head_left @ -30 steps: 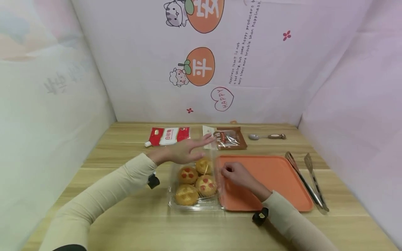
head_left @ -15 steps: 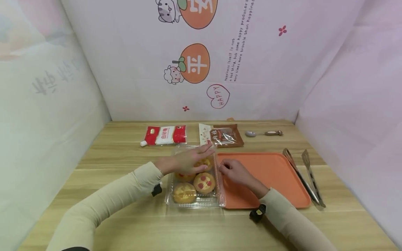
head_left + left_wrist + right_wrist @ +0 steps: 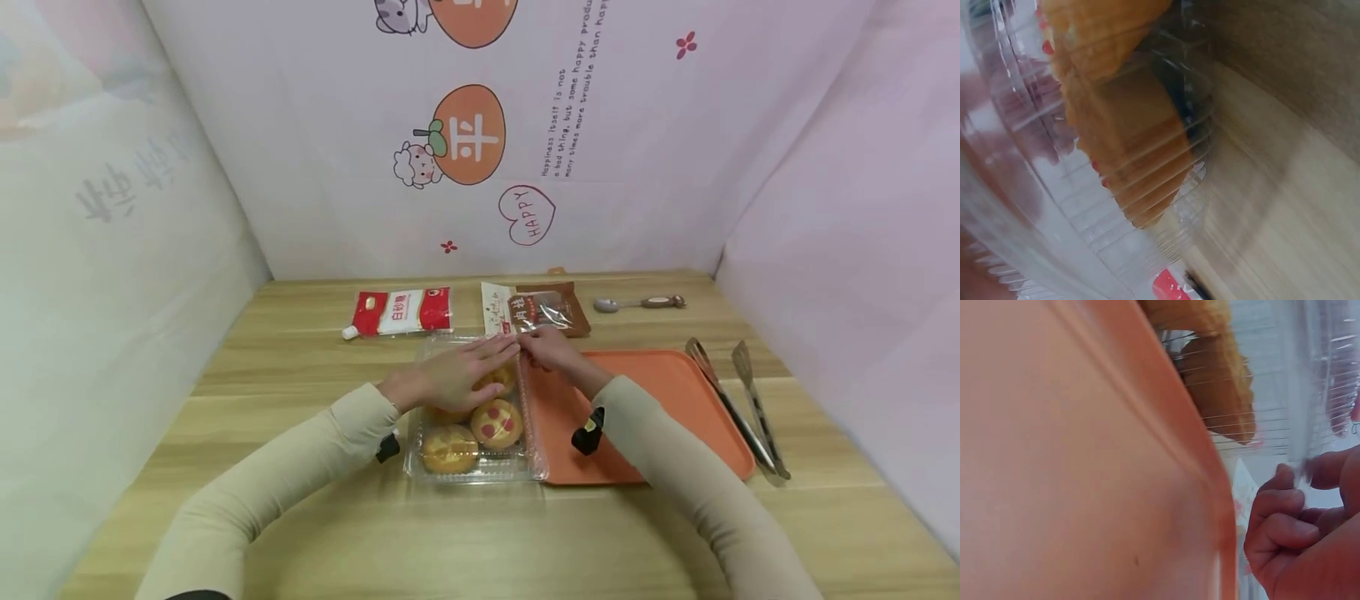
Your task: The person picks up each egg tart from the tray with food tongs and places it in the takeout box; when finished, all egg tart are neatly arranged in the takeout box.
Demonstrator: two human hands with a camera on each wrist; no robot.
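Observation:
A clear plastic clamshell box (image 3: 480, 477) holds several round yellow buns (image 3: 497, 423), some topped with red pieces. Its lid is down over them. My left hand (image 3: 459, 377) rests flat on the lid, fingers extended toward the far right corner and partly hiding the far buns. At that corner my right hand (image 3: 549, 347) pinches the box's rim between thumb and curled fingers, with the plastic edge (image 3: 1300, 440) showing between them in the right wrist view. Through the ribbed side wall, the left wrist view shows a bun (image 3: 1138, 144).
An orange tray (image 3: 645, 408) lies right of the box, under my right forearm. Beyond it are metal tongs (image 3: 738, 412). Along the back sit a red-and-white bag (image 3: 401, 312), a brown packet (image 3: 551, 308) and a spoon (image 3: 637, 303). Fabric walls enclose the table.
My left hand has come down onto the lid. My right hand has moved from the middle of the box's right edge to its far corner, where it pinches the rim.

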